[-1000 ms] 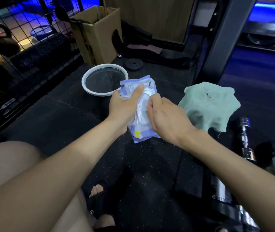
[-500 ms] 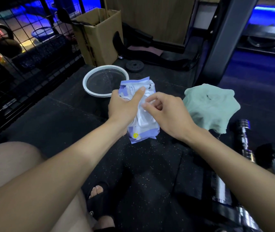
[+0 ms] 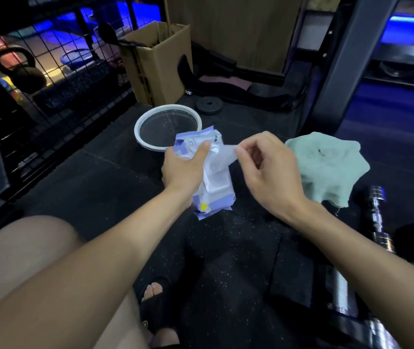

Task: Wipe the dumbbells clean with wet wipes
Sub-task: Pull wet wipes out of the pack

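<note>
A purple and white pack of wet wipes is held above the black floor by my left hand, thumb pressed on its top. My right hand pinches a white wet wipe that stretches from the pack's opening to my fingertips. Chrome dumbbells lie on the floor at the right: one beside the cloth, another partly hidden behind my right forearm.
A light green cloth lies on the floor right of my hands. A white-rimmed bowl sits behind the pack. A cardboard box, a small weight plate and a wire cage stand further back. My sandalled foot is below.
My right hand has pulled away to the right from the pack's opening, drawing a wipe out. My left hand keeps hold of the pack.
</note>
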